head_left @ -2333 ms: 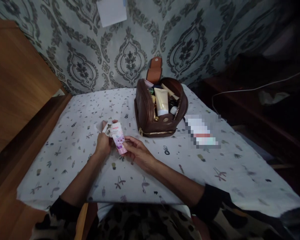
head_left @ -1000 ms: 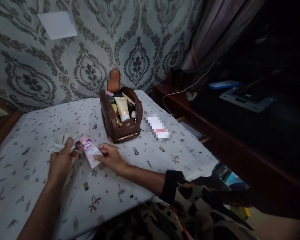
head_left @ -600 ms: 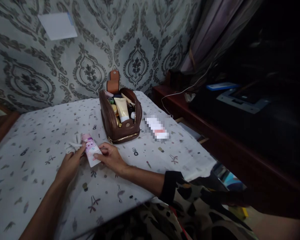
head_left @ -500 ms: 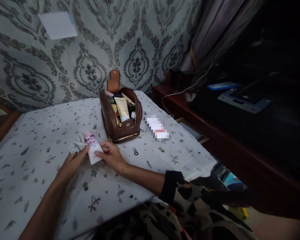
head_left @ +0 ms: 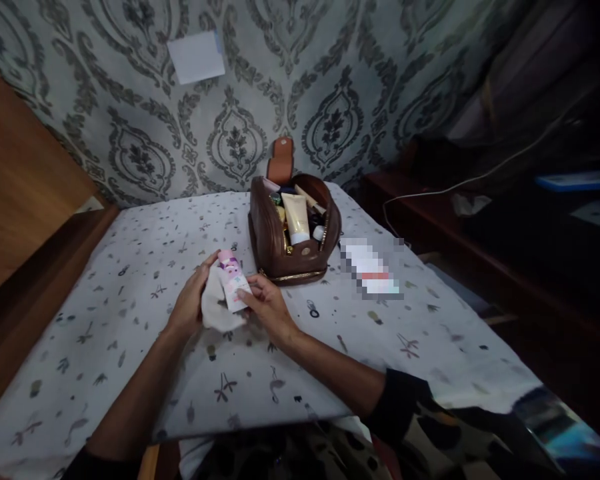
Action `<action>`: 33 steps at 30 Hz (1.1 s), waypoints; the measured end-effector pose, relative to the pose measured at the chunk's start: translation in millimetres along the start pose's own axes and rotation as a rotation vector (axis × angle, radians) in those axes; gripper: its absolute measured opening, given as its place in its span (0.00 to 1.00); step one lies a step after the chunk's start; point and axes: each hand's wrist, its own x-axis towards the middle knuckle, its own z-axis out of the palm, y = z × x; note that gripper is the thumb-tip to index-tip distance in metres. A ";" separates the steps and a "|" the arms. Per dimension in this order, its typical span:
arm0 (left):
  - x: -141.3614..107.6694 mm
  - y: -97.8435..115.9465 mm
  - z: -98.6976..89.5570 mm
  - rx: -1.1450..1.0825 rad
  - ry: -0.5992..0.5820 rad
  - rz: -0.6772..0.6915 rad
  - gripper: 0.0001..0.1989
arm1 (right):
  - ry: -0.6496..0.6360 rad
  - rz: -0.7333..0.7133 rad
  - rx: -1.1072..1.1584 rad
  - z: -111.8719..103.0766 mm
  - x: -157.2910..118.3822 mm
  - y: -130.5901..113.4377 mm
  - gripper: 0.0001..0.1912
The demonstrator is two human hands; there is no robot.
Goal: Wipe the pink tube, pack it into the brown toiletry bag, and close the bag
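Between my hands is a small pink and white tube (head_left: 235, 280) with purple print. My right hand (head_left: 274, 312) pinches its lower end, thumb on the front. A white cloth (head_left: 217, 308) is bunched against the tube's left side, and my left hand (head_left: 189, 300) is wrapped round it from the left, its fingertips mostly hidden. Just beyond my hands stands a brown toiletry bag (head_left: 269, 240), unzipped and full. A cream-coloured tube (head_left: 296, 217) leans upright in its opening, among several small bottles that are partly hidden.
The patterned white tablecloth (head_left: 130, 267) covers the table. Right of the bag lies a flat pixelated object (head_left: 370, 267). A wooden panel (head_left: 25, 153) borders the left side, a dark red ledge with a white cable (head_left: 445, 190) the right. The patterned wall stands behind.
The view has turned left, so everything sits farther right. The cloth has spread out below and behind the tube, and my left hand has shifted from the tube's edge to around the cloth.
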 end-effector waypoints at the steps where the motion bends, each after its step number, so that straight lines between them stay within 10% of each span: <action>1: -1.0 0.6 2.6 -0.011 -0.008 -0.032 0.34 | -0.004 -0.002 0.000 0.4 -0.6 0.5 0.21; 9: -18.3 -13.5 22.2 0.176 -0.240 0.053 0.39 | 0.013 -0.017 0.003 1.7 -1.1 -3.1 0.22; 16: -7.2 13.8 -17.2 0.832 -0.619 0.177 0.34 | 0.054 -0.025 0.027 -0.6 0.1 -8.5 0.23; 20: -0.3 15.8 -30.6 0.778 -0.757 0.066 0.12 | 0.047 -0.030 0.015 -0.2 -0.7 -7.0 0.22; 27: 3.7 15.3 -21.1 0.361 -0.297 0.071 0.09 | 0.040 -0.014 0.014 0.6 -1.3 -6.8 0.22; 33: -8.6 11.2 -1.4 0.016 -0.409 0.029 0.17 | 0.063 -0.034 0.001 0.6 -0.8 -8.9 0.22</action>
